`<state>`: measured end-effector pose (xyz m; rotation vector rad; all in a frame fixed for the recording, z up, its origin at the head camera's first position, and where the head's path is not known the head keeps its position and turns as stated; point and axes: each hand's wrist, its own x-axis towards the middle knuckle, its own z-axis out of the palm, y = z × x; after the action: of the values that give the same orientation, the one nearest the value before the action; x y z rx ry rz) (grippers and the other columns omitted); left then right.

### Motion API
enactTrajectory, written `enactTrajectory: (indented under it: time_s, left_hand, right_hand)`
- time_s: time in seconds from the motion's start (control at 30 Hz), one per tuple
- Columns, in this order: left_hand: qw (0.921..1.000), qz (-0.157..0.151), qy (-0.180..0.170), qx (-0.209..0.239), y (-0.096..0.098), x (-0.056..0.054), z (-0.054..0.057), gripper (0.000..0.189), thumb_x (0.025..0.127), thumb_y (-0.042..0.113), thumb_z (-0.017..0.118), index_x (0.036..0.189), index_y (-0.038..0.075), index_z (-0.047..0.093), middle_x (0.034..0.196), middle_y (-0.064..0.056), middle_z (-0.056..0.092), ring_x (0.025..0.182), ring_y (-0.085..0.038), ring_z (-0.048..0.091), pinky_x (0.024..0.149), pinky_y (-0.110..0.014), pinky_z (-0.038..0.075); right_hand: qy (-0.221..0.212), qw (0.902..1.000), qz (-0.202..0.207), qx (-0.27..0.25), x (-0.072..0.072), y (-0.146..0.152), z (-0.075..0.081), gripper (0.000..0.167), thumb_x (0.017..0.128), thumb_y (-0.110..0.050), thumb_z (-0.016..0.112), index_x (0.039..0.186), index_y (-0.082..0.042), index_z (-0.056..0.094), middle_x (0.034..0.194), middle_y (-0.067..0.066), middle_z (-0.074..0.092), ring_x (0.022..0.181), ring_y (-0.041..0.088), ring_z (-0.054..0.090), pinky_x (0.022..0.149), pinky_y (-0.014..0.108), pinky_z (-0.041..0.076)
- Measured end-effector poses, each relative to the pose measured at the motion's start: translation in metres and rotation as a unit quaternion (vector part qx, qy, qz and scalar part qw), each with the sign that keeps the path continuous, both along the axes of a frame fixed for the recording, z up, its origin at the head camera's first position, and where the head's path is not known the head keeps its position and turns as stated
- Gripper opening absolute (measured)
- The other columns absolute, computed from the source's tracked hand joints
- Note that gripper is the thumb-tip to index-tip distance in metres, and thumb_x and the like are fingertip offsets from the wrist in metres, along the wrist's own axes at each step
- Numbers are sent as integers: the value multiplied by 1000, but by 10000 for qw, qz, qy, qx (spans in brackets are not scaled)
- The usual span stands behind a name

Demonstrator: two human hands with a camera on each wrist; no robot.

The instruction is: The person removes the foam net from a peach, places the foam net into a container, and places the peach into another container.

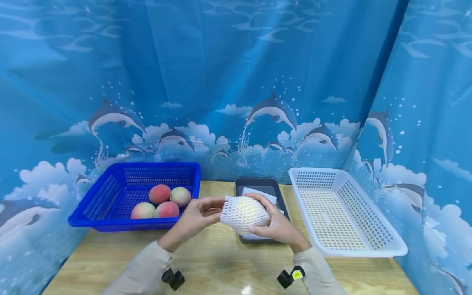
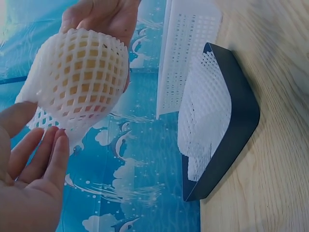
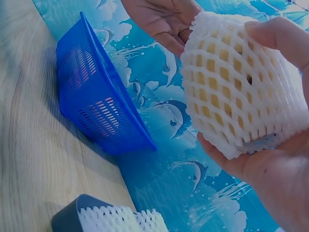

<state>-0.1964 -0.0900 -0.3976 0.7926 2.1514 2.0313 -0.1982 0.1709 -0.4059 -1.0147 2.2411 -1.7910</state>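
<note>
Over the middle of the table, a peach in a white foam net sleeve is held up between both hands. My right hand grips its right side, fingers behind and thumb in front. With thumb and fingertips, my left hand pinches the loose left end of the net. Yellowish skin shows through the mesh in both wrist views. Below stands a dark grey tray with more white foam nets in it. Several bare peaches lie in the blue basket at left.
A white plastic basket stands on the right of the wooden table. Behind the table hangs a blue curtain printed with dolphins. The tray sits between the two baskets, under my hands.
</note>
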Motion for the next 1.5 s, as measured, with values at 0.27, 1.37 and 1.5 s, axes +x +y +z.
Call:
enactTrajectory:
  time_s: [0.27, 1.37, 1.5]
  left_hand:
    - [9986, -502, -60, 121, 1, 3, -2, 58, 85, -2, 68, 135, -13, 43, 136, -32, 47, 127, -44, 44, 102, -34, 45]
    - [9986, -78, 495, -159, 15, 3, -13, 64, 75, -6, 71, 131, -18, 42, 125, -34, 54, 116, -21, 54, 96, -17, 45]
    - [9986, -225, 430, -206, 14, 3, -14, 69, 75, -7, 71, 133, -21, 36, 127, -36, 51, 120, -39, 51, 100, -25, 46]
  right_hand:
    - [-319, 9989, -6, -344, 2, -2, -6, 77, 80, -5, 73, 146, -11, 35, 140, 14, 41, 108, 29, 52, 87, 33, 52]
    - [-994, 9581, 401, -2658, -4, -19, -43, 73, 86, -12, 70, 145, 4, 31, 140, -2, 50, 115, 16, 57, 97, 28, 50]
    - [-862, 9580, 434, -2702, -4, -19, -44, 62, 85, -12, 71, 141, -10, 45, 140, -4, 51, 116, 14, 57, 97, 27, 49]
